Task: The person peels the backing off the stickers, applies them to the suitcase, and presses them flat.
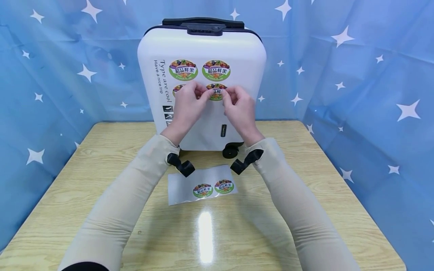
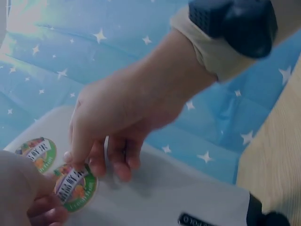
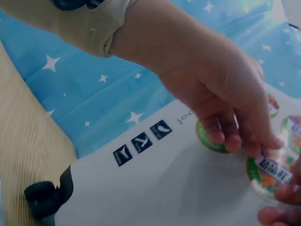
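An oval fruit sticker [image 1: 216, 92] lies at the front of a white suitcase [image 1: 203, 124], held between both hands. My left hand [image 1: 191, 105] pinches its left edge with thumb and fingertips. At the right edge my right hand [image 1: 241, 110] pinches it likewise. The left wrist view shows the right hand [image 2: 127, 106] across the sticker [image 2: 77, 190]. In the right wrist view the left hand [image 3: 207, 70] grips the other side. Whether the sticker fully touches the shell cannot be told. Another sticker [image 1: 177, 89] is partly hidden behind the left hand.
Two matching stickers [image 1: 183, 70] sit higher on the suitcase, side by side. A backing sheet [image 1: 183, 184] with two more stickers lies on the wooden table [image 1: 156, 233]. The suitcase has a black handle [image 1: 203, 22] and wheel [image 1: 230, 152]. Blue star-patterned cloth [image 1: 339, 67] surrounds the table.
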Available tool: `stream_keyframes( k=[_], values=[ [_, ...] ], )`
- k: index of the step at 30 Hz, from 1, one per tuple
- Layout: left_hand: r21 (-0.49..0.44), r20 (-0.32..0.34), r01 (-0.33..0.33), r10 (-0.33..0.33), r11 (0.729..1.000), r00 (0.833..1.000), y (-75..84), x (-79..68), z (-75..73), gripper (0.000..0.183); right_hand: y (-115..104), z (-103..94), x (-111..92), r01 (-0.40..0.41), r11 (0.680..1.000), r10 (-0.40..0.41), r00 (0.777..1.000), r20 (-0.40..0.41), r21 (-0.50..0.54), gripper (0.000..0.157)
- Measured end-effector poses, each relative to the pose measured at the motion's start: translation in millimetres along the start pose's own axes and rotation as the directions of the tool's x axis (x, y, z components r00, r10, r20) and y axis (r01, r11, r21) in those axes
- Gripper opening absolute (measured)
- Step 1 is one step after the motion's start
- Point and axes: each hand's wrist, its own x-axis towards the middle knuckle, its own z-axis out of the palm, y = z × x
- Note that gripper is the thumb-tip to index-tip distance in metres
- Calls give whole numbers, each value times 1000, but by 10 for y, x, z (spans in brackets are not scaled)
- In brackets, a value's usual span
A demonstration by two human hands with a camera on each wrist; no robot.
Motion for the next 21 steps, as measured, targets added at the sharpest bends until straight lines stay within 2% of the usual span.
stream_keyframes(
  k=[3,5,7,10,12,14,18,21],
  values=[
    [-131,70,21,-12,991,997,31,2,-7,16,-24,-4,22,-27,990,18,998,63,138,22],
    [-247,110,53,-27,967,994,39,1,-15,15,-27,-11,39,-51,969,25,994,109,243,24],
    [-359,157,96,-41,928,987,36,0,-28,15,-22,-24,56,-76,942,29,989,148,326,25],
    [-497,239,173,-58,851,969,14,5,-39,17,-4,-45,81,-108,902,34,983,183,417,26],
    [-546,287,230,-79,806,955,-13,14,-43,19,9,-54,93,-128,882,43,981,191,454,26],
    [-564,318,281,-110,776,942,-44,18,-41,20,31,-56,99,-144,869,57,980,193,474,25],
    [-567,345,346,-166,747,924,-114,7,-27,20,92,-35,82,-150,862,68,981,184,484,24],
    [-574,356,365,-178,733,917,-155,-18,-7,20,140,-12,58,-139,871,61,983,175,472,23]
  ],
)
